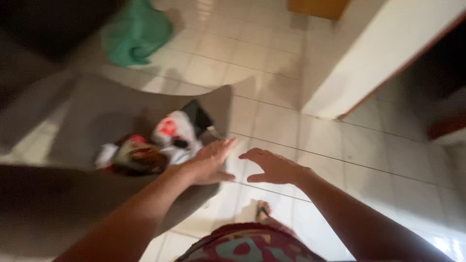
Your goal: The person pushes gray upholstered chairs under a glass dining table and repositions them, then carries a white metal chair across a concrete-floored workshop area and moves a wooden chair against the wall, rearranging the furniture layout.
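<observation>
My left hand (209, 162) is stretched forward with its fingers apart, over the front edge of a grey armchair seat (111, 114), and holds nothing. Just left of it on the seat lies a bundle of white, red and dark cloth (148, 148) with a dark flat object (198, 116) behind it. My right hand (272, 166) hovers open above the tiled floor (320, 145), a little right of the chair's edge, empty. The frame is blurred by motion.
A green plastic bag (135, 33) lies on the floor at the back left. A white wall corner (369, 58) with a dark doorway stands at the right. My foot in a sandal (263, 209) shows below my hands.
</observation>
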`<action>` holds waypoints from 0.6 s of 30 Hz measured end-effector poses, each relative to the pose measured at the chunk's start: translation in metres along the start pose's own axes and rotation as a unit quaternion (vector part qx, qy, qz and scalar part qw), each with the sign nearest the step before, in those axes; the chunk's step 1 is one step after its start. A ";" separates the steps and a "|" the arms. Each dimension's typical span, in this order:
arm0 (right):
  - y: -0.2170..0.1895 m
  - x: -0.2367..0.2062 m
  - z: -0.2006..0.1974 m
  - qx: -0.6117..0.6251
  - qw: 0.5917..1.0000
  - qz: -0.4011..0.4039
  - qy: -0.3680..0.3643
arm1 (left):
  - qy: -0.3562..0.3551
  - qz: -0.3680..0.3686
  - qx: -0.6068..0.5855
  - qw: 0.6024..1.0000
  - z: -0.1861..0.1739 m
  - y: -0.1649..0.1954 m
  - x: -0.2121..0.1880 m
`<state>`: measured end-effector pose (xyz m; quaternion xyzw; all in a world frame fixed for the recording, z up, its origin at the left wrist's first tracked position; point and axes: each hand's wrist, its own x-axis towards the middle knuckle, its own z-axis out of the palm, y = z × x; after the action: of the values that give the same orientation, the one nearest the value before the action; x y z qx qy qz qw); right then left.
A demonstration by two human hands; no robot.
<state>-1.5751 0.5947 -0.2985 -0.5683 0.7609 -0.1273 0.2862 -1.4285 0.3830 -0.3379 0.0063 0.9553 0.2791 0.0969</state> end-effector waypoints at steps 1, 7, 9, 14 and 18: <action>0.025 -0.009 -0.009 0.001 1.000 0.016 -0.003 | 0.004 0.005 0.010 1.000 0.003 0.005 0.031; 0.129 -0.033 -0.102 0.046 0.994 0.043 0.091 | 0.007 0.025 0.038 0.999 -0.002 0.050 0.181; 0.143 -0.027 -0.133 0.072 0.991 0.069 0.094 | 0.004 0.016 0.024 1.000 -0.025 0.052 0.210; 0.181 0.037 -0.191 0.098 0.992 0.050 0.065 | 0.008 -0.037 -0.033 0.999 -0.082 0.035 0.267; 0.235 0.124 -0.220 0.104 0.992 -0.041 0.061 | 0.006 -0.088 -0.086 0.992 -0.110 -0.020 0.314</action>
<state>-1.9123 0.5250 -0.2791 -0.5574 0.7353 -0.2522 0.2917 -1.7563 0.3284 -0.3143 -0.0877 0.9252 0.3507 0.1157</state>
